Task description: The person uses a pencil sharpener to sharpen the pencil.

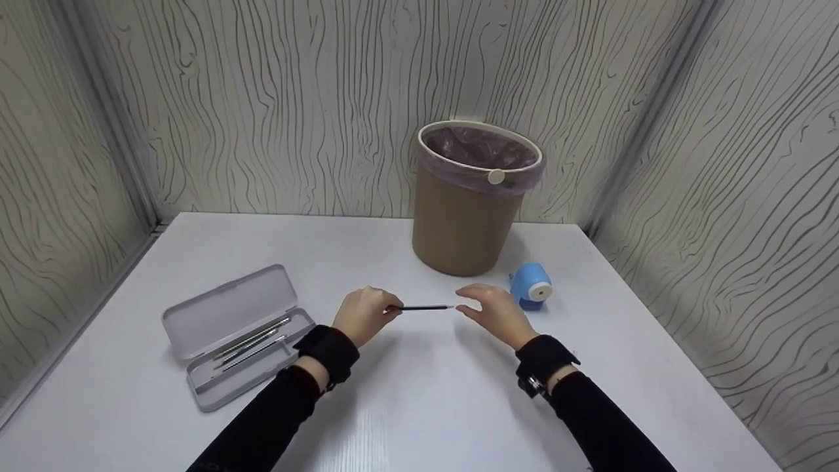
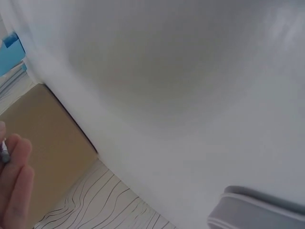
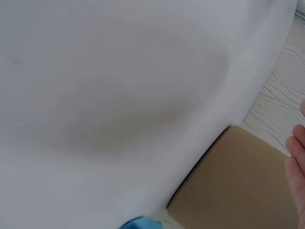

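A dark, thin pencil [image 1: 425, 307] lies level above the white table in the head view, its pale end toward the right. Its left end is pinched between the thumb and fingers of my left hand [image 1: 368, 315]. My right hand [image 1: 496, 314] is just past the pale end, thumb and forefinger apart with a gap between them. In the left wrist view, the fingers [image 2: 18, 179] and a short grey end of the pencil [image 2: 5, 153] show at the left edge. Only some fingers [image 3: 296, 164] of the right hand enter the right wrist view.
At the left lies an opened grey pencil case [image 1: 229, 311] with several pencils [image 1: 252, 341] inside. A blue pencil sharpener [image 1: 529, 283] stands just beyond my right hand. Behind it is a brown bin [image 1: 462, 223] with a purple liner. Patterned walls [image 1: 295, 105] enclose the table [image 1: 419, 406].
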